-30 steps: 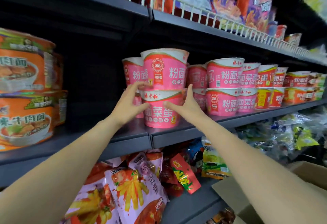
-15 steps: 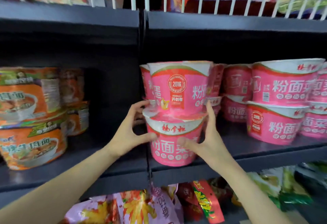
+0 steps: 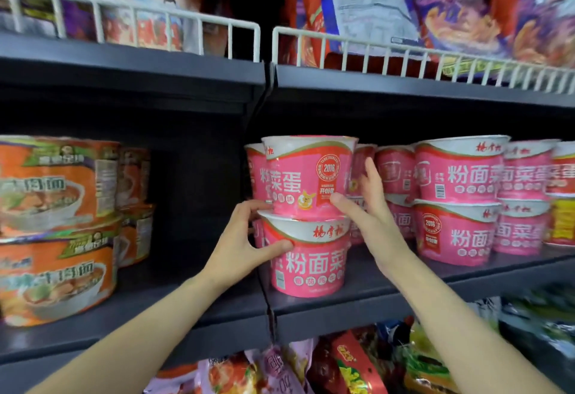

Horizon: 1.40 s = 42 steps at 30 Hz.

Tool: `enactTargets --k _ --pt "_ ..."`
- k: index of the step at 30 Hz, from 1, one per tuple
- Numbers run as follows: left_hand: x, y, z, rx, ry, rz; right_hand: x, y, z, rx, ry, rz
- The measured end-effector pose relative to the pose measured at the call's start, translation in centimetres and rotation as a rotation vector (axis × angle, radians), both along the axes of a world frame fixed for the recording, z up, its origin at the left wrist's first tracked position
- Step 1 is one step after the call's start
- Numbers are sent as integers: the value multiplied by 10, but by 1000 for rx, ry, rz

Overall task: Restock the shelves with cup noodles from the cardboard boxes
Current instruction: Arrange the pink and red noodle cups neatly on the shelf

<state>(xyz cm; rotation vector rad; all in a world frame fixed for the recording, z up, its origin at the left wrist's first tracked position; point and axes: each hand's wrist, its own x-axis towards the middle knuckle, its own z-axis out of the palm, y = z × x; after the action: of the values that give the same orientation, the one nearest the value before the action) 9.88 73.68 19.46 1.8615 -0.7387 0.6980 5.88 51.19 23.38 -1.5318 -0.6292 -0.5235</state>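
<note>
My left hand [image 3: 239, 235] grips lower pink cup [image 3: 308, 264], lid white; my right hand [image 3: 370, 207] spread against upper pink cup [image 3: 306, 175] stacked on it. Label: 粉面菜蛋, "2016" seal.

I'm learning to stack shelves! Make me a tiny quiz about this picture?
1. True or false: the top pink cup sits on another pink cup.
2. Which hand has its thumb on the lower cup's side: A left hand, B right hand?
3. What colour are the noodle bowls at far left?

Key: 1 true; 2 A; 3 orange.
</note>
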Motion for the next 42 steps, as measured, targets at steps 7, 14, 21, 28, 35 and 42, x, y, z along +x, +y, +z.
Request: enactTargets --k 7,14,21,28,35,42 --pt "-5 1 3 34 147 -55 0 27 49 -161 118 -226" --pt "-11 0 5 68 148 -75 -16 66 39 -352 -71 -805" --pt "-16 3 9 163 92 53 -6 58 51 -351 -172 -847" --pt "-14 3 10 173 101 55 -10 -16 57 -110 22 -326" --pt "-16 2 10 168 89 55 -24 35 59 -453 -63 -696" --pt "-20 1 12 184 82 75 -10 33 58 -416 -79 -671"
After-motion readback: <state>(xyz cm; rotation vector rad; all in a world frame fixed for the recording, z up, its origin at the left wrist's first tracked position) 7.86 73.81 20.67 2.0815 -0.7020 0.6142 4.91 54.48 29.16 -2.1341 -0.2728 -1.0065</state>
